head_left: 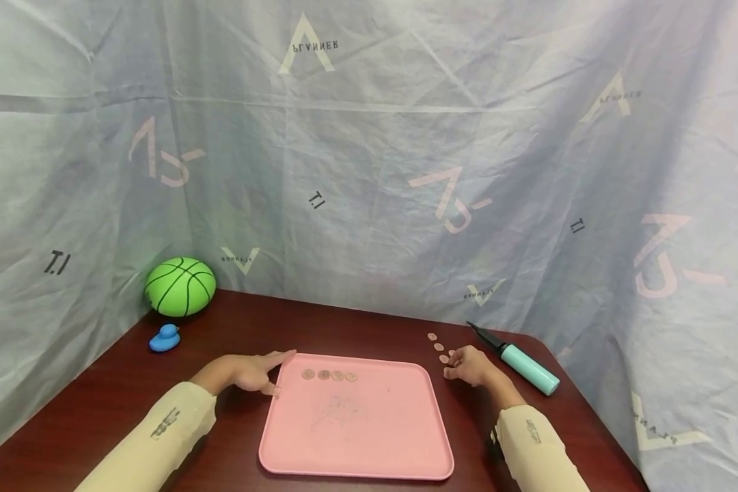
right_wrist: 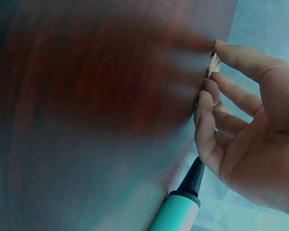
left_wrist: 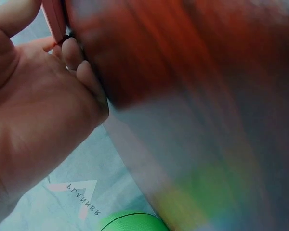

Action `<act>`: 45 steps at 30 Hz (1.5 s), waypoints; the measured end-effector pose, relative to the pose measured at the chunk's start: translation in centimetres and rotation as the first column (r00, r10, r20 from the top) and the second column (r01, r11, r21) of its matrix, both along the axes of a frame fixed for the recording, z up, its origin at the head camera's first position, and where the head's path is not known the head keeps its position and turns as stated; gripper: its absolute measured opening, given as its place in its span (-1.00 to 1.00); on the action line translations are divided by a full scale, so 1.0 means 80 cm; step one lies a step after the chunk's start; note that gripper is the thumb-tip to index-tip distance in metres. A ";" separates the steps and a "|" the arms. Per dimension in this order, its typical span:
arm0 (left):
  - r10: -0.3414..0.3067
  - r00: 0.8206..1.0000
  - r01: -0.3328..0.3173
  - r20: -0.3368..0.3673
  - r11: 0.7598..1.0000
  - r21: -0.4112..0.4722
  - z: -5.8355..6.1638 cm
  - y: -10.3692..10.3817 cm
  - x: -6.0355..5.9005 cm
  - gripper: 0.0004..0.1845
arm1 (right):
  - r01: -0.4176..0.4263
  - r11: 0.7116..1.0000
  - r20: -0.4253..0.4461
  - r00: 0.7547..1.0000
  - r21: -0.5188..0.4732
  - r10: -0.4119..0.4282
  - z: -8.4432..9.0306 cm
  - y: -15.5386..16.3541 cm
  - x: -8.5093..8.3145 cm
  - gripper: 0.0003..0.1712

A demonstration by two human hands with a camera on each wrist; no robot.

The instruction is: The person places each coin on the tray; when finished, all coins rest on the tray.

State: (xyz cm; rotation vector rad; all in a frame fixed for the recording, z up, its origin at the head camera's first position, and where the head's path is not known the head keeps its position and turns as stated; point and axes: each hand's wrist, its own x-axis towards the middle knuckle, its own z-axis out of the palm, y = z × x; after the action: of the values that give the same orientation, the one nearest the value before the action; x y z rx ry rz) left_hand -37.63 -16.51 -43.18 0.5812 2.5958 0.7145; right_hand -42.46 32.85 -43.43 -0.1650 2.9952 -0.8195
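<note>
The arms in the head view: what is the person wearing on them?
Both arms wear long cream sleeves ending at the wrist. The left sleeve and the right sleeve each carry a small dark printed marking, too small to read. The left hand and right hand are bare, without gloves.

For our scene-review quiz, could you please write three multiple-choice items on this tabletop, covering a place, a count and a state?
1. Where does the green ball sit?
A. far left corner of the table
B. on the pink tray
C. beside the pump

2. How many coins lie on the tray?
A. two
B. four
C. six

3. What is the right hand doing?
A. gripping the pump
B. resting flat on the tray
C. pinching a coin off the table

Answers: 1 A, the ball sits by the backdrop near the blue duck; 2 B, four lie in a row along the far edge; 3 C, the right wrist view shows its fingers round a coin.
</note>
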 end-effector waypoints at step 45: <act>-0.010 1.000 0.010 -0.007 1.000 -0.006 0.003 0.003 0.005 -0.07 | -0.121 0.992 0.007 0.993 0.025 0.121 0.011 0.002 0.026 -0.76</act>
State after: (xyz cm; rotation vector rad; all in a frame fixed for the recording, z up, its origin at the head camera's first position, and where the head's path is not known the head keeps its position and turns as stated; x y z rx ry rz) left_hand -37.20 -16.29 -42.90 0.5952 2.5993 0.7021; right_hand -40.38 33.03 -42.58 -0.3393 2.9538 -0.7685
